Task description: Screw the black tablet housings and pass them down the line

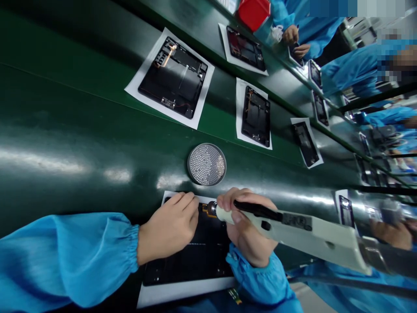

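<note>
An electric screwdriver (312, 232) with a pale body and a black lever is gripped in my right hand (250, 230). Its metal tip touches or hovers at the upper part of an opened black tablet (195, 263), near an orange flex cable (205, 209); I cannot tell which. My left hand (172, 226) rests over the tablet's upper left, fingers curled together, their tips hidden. Beneath the tablet lies a white sheet (182, 293). Just beyond my hands stands a round perforated dish (202, 164), with small screws gathered at its right side.
Several opened tablets, such as this large one (176, 78), lie on white sheets along the green conveyor belt (81, 93) and the far bench. A red container (254, 14) stands at the back. Co-workers in blue sleeves (325, 37) sit across; another hand (392, 232) is at far right.
</note>
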